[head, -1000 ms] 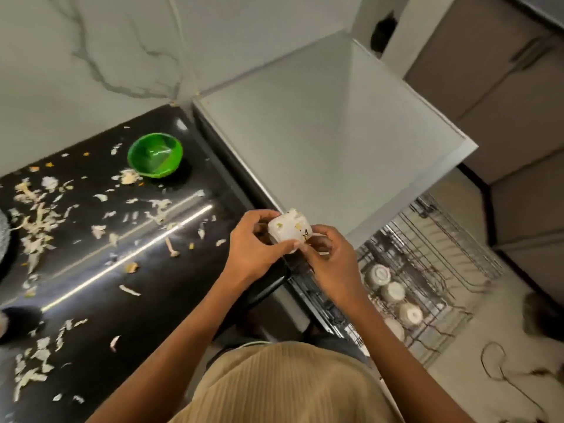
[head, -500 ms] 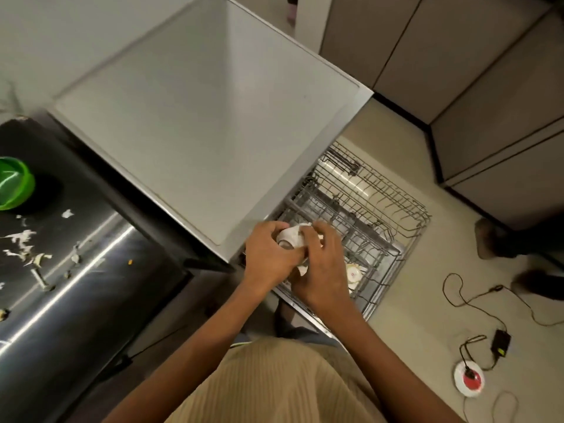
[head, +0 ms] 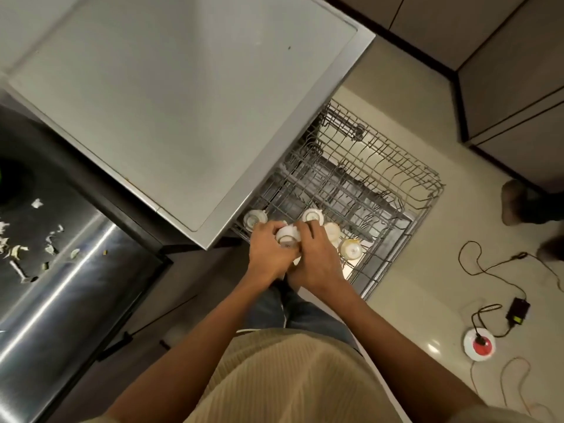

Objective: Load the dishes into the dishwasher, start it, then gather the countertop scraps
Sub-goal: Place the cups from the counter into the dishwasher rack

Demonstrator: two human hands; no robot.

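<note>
Dishes are still going in: both hands, left and right, curl their fingers round a white cup, upside down over the rack beside other cups. Next, I'd guess, seat it in a free slot.

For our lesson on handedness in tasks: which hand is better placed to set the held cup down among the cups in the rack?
Right, probably. The right hand lies on the cup's rack side, next to the loaded cups; the left hand sits nearer the dishwasher's edge.

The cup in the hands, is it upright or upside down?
Upside down: the cup shows its round foot ring upward, like the cups already in the rack.
</note>
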